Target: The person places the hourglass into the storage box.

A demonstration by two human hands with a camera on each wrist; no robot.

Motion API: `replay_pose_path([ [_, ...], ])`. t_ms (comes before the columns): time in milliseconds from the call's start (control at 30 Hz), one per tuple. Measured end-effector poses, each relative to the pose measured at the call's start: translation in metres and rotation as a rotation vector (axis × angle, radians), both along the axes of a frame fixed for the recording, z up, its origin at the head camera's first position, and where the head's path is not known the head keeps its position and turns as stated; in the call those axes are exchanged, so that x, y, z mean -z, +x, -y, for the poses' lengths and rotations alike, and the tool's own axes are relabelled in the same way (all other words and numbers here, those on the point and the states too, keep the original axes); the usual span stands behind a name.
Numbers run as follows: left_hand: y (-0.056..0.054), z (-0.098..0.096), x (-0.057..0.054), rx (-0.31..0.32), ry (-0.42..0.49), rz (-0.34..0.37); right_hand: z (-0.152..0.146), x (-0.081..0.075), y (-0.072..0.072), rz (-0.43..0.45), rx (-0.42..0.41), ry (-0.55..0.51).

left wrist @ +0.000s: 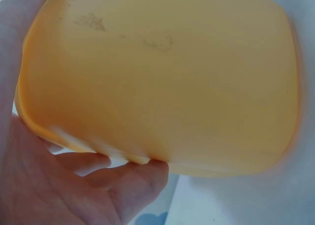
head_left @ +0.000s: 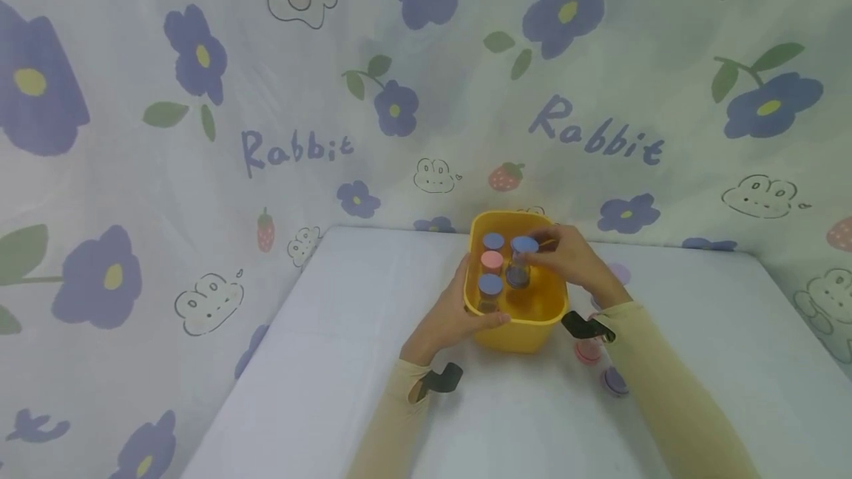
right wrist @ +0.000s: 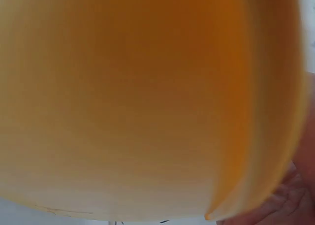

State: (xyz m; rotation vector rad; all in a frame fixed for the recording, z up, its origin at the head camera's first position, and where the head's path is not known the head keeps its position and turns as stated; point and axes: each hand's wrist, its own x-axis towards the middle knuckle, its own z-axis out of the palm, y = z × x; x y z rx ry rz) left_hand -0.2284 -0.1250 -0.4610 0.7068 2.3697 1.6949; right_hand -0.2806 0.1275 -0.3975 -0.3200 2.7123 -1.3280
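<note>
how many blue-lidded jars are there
3: one blue-lidded jar back-left in the yellow bin, another front-left, a third in the right hand; others may be hidden.

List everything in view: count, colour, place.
Bin: 1, yellow, on table
Held jar: 1, clear, blue lid, at the bin's opening
Other jars: 3, two blue lids, one pink, inside bin, left side
Round pieces: at least 3, pink and purple, right of bin, some partly hidden
Table: 1, white, under bin
Printed backdrop: white, purple flowers, behind table
Wrist devices: 2, dark, one per wrist
Sleeves: 2, pale yellow, forearms
Left hand: 1, holding bin
Right hand: 1, pinching held jar
</note>
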Motion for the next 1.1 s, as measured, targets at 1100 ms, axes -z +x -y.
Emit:
replay_pose_path([
  [1100, 0.008, 0.001, 0.001, -0.038, -0.036, 0.028, 0.018, 0.007, 0.005, -0.127, -0.11, 0.242],
])
